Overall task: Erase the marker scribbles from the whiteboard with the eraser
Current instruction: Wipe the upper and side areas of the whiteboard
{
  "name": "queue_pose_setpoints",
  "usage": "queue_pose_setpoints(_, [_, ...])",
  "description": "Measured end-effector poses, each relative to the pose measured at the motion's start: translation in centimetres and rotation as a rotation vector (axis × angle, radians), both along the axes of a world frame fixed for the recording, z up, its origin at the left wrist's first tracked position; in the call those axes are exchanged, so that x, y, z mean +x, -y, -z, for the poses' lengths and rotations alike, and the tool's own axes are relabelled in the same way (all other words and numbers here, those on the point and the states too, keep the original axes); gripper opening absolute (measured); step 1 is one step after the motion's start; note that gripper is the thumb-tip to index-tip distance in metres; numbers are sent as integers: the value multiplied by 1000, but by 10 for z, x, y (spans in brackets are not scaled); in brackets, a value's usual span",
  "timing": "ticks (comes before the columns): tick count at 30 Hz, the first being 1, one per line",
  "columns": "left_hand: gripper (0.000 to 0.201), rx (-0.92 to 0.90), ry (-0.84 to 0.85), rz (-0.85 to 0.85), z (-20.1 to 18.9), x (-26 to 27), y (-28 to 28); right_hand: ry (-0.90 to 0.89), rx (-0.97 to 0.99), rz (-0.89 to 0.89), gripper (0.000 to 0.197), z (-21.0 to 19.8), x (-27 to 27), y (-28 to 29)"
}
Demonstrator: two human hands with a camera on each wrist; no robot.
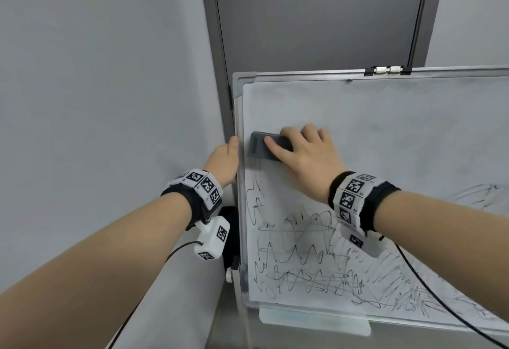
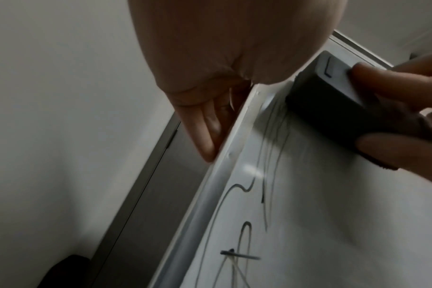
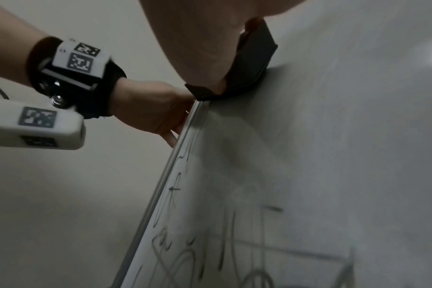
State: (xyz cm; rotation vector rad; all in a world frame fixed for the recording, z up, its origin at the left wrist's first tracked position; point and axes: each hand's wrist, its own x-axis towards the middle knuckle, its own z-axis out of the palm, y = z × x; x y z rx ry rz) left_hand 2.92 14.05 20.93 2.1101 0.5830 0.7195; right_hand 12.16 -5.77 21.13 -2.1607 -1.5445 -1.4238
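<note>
The right hand (image 1: 305, 155) clamped the dark eraser (image 1: 264, 146) flat against the whiteboard (image 1: 385, 133), near its left edge, with the marker scribbles (image 1: 305, 263) lying just below it. The left hand (image 1: 224, 161) gripped the left frame (image 1: 239, 211), probably to keep the board steady against the rubbing; its fingers were curled behind that edge.

One whiteboard (image 1: 385, 133), one eraser (image 1: 261, 146), two hands.

The whiteboard (image 1: 385, 133) stands upright in a grey frame. Its top part is wiped, with only faint smears. Black marker scribbles (image 1: 305, 268) fill the lower part. The dark eraser (image 1: 268, 146), a small block, lies flat against the board close to its left edge, above the scribbles.
</note>
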Motion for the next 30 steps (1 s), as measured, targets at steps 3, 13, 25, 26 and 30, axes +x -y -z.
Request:
queue_pose_setpoints(3, [72, -41, 7, 10, -1, -1, 2, 35, -203, -54, 70, 34, -10, -1])
queue_pose_setpoints(13, [64, -101, -20, 53, -5, -1, 0, 63, -69, -7, 68, 1, -8, -15])
queue_pose_setpoints(25, [69, -96, 1, 34, -3, 4, -8, 118, -380, -108, 69, 84, -23, -10])
queue_pose_setpoints(26, [69, -67, 15, 33, -2, 6, -9, 111, -305, -91, 71, 69, -19, -14])
queue_pose_setpoints(30, [66, 3, 36, -3, 0, 9, -12, 109, -218, -90, 69, 52, -11, -20])
